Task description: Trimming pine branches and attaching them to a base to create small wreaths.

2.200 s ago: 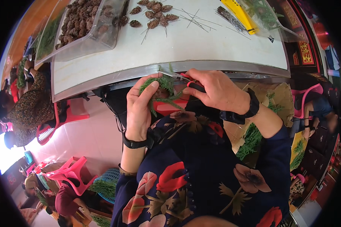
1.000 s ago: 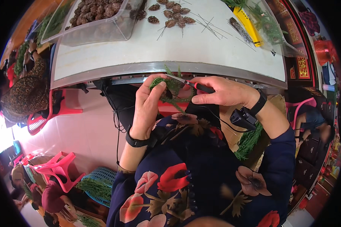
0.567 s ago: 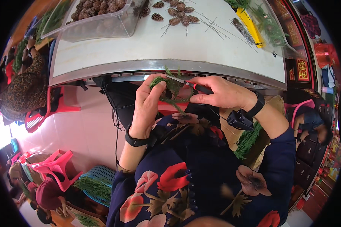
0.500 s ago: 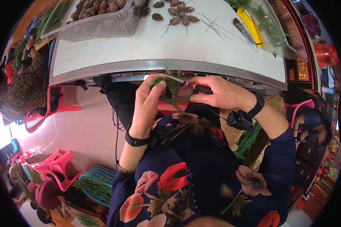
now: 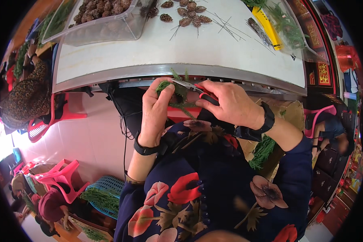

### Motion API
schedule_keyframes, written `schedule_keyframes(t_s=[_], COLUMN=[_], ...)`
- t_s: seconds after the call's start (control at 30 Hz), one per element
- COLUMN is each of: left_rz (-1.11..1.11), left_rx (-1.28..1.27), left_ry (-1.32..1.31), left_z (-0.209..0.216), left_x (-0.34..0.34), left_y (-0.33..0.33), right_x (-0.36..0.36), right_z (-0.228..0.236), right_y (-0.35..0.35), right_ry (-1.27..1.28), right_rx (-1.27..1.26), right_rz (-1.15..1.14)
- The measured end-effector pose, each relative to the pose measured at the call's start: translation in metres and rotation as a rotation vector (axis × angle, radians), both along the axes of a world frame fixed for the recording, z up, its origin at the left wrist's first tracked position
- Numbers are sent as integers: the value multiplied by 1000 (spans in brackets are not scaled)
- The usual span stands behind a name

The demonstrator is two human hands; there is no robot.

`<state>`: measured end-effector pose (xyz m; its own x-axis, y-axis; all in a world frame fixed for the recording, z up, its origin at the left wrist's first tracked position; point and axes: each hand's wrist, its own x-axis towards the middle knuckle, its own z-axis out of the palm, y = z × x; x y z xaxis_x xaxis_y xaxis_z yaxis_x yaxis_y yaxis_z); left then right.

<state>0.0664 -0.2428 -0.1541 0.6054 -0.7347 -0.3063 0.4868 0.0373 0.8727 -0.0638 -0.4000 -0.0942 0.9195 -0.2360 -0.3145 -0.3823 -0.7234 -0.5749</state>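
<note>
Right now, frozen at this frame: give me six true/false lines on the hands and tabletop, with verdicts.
1. The left hand pinches green sprigs. True.
2. The right hand is empty. False: it holds red-and-black pliers.
3. A clear box of pine cones stands on the white table. True.
4. Every pine cone is in that box. False: several loose cones lie outside it.
5. Thin wires lie on the table. True.
6. The yellow object is left of the box. False: it is to the right.
</note>
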Motion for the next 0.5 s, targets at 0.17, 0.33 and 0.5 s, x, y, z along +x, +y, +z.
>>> schedule_keyframes(t_s=[0.17,0.33,0.5], left_rz=[56,80,58], left_rx=[-40,-71,-70], left_ry=[90,155,171], left_z=[0,1,-3], left_x=[3,0,2], left_y=[-1,-2,0], right_x=[-1,-3,-1], right_z=[-3,-4,-8], right_y=[-12,-17,-16], right_ry=[-82,-23,-70], right_rx=[296,337,269], right_rz=[-37,21,95])
